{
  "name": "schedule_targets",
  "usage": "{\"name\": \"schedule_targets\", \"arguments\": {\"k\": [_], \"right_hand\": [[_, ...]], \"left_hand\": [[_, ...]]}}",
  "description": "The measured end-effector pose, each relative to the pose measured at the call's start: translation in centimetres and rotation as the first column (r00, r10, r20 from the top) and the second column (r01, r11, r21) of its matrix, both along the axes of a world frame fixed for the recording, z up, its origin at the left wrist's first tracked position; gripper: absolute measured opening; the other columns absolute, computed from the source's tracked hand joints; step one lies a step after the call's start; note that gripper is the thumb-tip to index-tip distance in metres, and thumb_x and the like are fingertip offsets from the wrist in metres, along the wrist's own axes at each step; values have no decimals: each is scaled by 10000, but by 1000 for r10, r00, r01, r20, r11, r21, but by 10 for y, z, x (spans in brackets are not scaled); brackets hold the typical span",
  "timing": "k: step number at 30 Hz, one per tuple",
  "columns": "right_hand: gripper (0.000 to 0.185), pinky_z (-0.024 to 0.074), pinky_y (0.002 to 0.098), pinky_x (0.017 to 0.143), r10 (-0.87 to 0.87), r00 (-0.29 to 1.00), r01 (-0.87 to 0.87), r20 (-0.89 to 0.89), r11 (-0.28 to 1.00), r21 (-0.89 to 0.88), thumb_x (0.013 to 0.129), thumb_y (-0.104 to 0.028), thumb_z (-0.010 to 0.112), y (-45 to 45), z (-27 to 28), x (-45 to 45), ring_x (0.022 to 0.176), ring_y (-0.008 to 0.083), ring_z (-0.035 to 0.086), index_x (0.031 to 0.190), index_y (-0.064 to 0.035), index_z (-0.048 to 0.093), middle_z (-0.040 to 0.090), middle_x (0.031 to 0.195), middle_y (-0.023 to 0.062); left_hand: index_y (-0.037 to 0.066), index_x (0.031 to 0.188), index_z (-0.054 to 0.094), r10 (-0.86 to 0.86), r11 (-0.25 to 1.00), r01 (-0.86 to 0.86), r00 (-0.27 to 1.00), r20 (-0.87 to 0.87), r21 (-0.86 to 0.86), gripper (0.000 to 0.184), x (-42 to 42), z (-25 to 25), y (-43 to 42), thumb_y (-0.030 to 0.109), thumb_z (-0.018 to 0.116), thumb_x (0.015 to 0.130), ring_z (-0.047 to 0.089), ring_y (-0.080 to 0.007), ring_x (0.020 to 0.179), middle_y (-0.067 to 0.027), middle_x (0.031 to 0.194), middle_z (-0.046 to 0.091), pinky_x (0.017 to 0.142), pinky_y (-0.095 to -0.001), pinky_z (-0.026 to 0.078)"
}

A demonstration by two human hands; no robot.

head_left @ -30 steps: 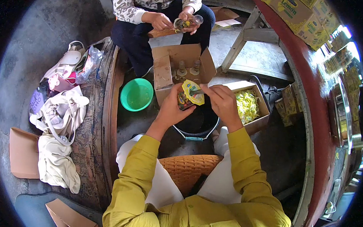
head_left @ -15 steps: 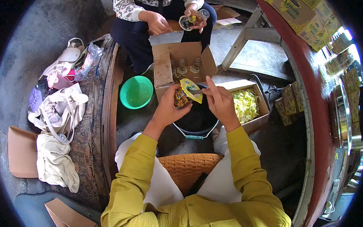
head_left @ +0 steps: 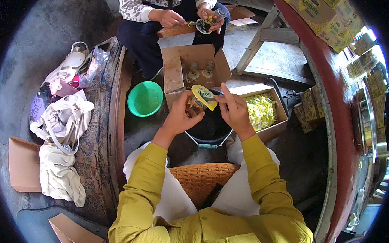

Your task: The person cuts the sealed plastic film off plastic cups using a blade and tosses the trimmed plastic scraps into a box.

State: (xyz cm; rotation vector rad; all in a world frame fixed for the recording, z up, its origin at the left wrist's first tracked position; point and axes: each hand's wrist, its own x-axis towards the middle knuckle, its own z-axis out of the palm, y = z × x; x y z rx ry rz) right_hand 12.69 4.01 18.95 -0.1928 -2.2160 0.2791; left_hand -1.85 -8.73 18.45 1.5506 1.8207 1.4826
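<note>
My left hand [head_left: 178, 116] has its fingers closed round the tilted cup [head_left: 193, 108], above the bucket [head_left: 210, 132]; my right hand [head_left: 235, 112] meets the yellow lid [head_left: 200, 93], grip unclear. Squeezing too hard could slip the cup bucketward.

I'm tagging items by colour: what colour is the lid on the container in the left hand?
The lid is mostly yellow, best seen in the head view.
</note>
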Motion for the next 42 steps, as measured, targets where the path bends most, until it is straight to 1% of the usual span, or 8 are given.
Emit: {"name": "schedule_targets", "arguments": {"k": [8, 13, 19, 25, 28, 31, 37, 42], "right_hand": [[596, 502, 312, 665, 7, 1000, -7, -6, 1000, -14, 667, 98, 622, 2, -1, 2, 735, 215, 626, 1227, 46, 425, 646, 781, 82], [598, 499, 309, 683, 41, 999, -41, -10, 999, -30, 679, 95, 608, 5, 1, 1, 755, 214, 629, 1240, 47, 408, 653, 800, 81], [597, 496, 309, 701, 77, 997, -74, 20, 993, -91, 682, 95, 602, 4, 3, 4, 789, 207, 634, 1244, 39, 409, 657, 807, 80], [597, 495, 306, 698, 58, 998, -58, 1, 995, -84, 681, 89, 614, 4, 6, 5, 775, 209, 633, 1241, 25, 418, 657, 800, 77], [596, 495, 306, 691, 31, 1000, -31, -4, 997, -70, 677, 87, 620, 7, 7, 6, 759, 212, 631, 1236, 19, 427, 656, 793, 74], [596, 495, 305, 682, -2, 1000, 2, 8, 999, -46, 669, 88, 626, 10, 8, 9, 747, 213, 629, 1229, 17, 436, 654, 787, 72], [601, 497, 300, 671, -21, 999, 21, 27, 1000, -16, 664, 90, 629, 12, 6, 8, 732, 214, 629, 1228, 15, 439, 653, 781, 77], [606, 500, 302, 666, -39, 999, 40, 17, 998, -41, 661, 90, 628, 12, 8, 8, 726, 216, 633, 1232, 18, 436, 651, 770, 84]], "left_hand": [[7, 1082, 408, -132, 991, 137, 967, 219, -5, 487, 6, -9, 3, 104, 685, 693, 592, -187, 781, -129, 935, 571, 706, -283, 477], [31, 1148, 399, -256, 946, 324, 742, 620, 2, 477, 5, -11, 2, 53, 630, 731, 598, -168, 805, -77, 1003, 556, 724, -271, 471], [45, 1204, 375, -293, 885, 465, 550, 782, 5, 482, 0, -1, -4, 33, 569, 763, 599, -153, 808, -66, 1019, 557, 662, -251, 476], [44, 1222, 375, -300, 887, 461, 623, 722, -30, 616, 4, -5, 1, 18, 679, 687, 563, -129, 877, -44, 1026, 550, 717, -262, 471], [33, 1218, 380, -270, 933, 356, 796, 542, -59, 667, 4, -8, 7, 24, 725, 648, 521, -134, 963, -42, 1046, 537, 820, -275, 436], [17, 1221, 374, -312, 948, 299, 816, 486, 106, 646, 2, -8, 12, 44, 711, 671, 494, -149, 1016, -56, 1068, 527, 878, -287, 399], [8, 1199, 372, -100, 995, 90, 888, 449, 43, 629, 9, -20, 12, 59, 697, 664, 525, -177, 983, -102, 1045, 533, 843, -309, 422], [8, 1140, 392, 72, 995, -75, 996, 62, 59, 587, 18, -4, 12, 77, 706, 649, 562, -237, 924, -141, 1009, 547, 805, -322, 445]]}}
